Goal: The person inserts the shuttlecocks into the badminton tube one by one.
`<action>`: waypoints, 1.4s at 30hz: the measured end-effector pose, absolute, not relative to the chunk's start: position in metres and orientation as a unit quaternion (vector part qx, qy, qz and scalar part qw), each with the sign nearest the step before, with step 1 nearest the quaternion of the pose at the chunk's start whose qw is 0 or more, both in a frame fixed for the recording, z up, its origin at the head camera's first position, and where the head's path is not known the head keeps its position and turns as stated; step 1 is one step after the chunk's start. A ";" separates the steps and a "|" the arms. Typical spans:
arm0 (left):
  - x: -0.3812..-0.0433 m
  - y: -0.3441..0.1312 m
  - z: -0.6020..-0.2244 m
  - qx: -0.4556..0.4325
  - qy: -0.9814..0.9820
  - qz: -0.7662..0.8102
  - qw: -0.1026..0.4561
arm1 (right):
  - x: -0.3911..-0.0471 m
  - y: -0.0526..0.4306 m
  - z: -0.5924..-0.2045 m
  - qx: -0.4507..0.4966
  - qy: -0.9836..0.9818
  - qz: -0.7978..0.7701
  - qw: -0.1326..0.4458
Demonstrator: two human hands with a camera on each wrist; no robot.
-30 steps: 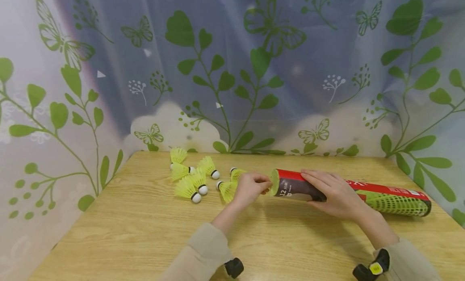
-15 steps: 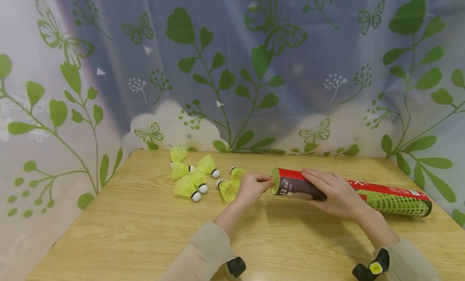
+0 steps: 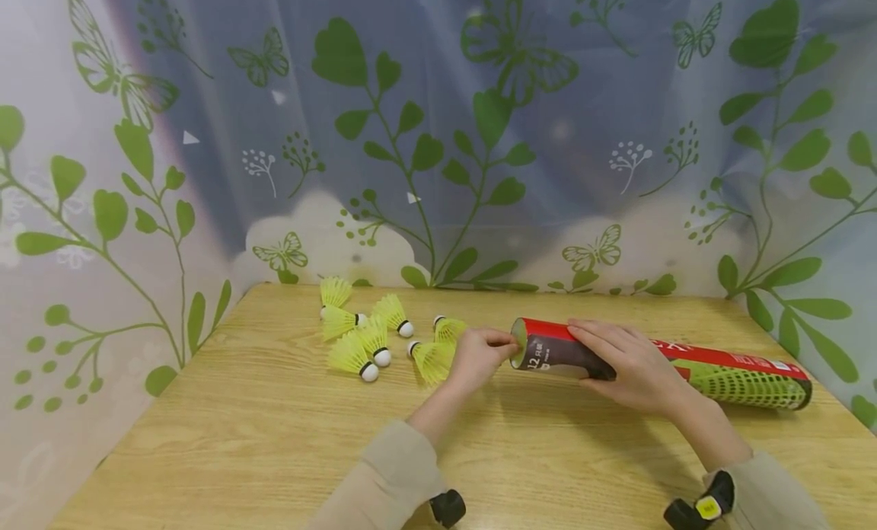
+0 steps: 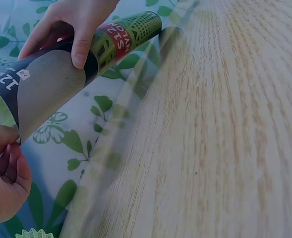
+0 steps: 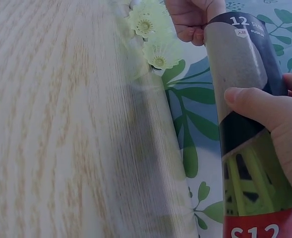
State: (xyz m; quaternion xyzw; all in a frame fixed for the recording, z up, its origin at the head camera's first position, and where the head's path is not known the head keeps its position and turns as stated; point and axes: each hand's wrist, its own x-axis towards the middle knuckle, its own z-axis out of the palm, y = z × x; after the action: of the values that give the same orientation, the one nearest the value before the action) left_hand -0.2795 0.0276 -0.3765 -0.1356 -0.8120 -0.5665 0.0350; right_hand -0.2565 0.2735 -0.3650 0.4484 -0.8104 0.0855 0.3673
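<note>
Loads of room front-left on the table [image 3: 226, 439], a hand could glide right in. Further back, five shuttlecocks [image 3: 373, 338] clog things up and two more crowd the left hand [image 3: 475, 360], which partly blocks the mouth of the tube [image 3: 556, 350] (can't really tell how free it is inside). Tube and right hand [image 3: 633, 368] wall off the right, with a thin strip of table behind.

It looks like a draped, screened-off workspace; whether in a home or a studio cannot be told. Cloth [image 3: 438, 134] printed with leaves and butterflies hangs along the far, left and right sides of a wood-grained surface [image 3: 253, 439].
</note>
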 end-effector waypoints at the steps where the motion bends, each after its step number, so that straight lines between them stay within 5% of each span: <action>1: -0.279 0.027 -0.376 -0.135 -0.812 -0.567 0.035 | -0.256 0.273 -0.365 0.450 -0.810 0.086 0.367; 17: -0.277 0.011 -0.373 -0.151 -0.799 -0.581 0.027 | -0.255 0.273 -0.365 0.441 -0.814 0.088 0.369; 42: -0.275 -0.098 -0.367 -0.085 -0.823 -0.559 0.059 | -0.256 0.272 -0.363 0.442 -0.812 0.087 0.371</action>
State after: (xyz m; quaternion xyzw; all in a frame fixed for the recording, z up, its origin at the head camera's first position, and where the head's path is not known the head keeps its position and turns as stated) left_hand -0.2746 -0.0982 -0.3672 -0.0850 -0.8229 -0.5587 0.0588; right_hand -0.2560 0.2721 -0.3626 0.4418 -0.8123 0.0870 0.3707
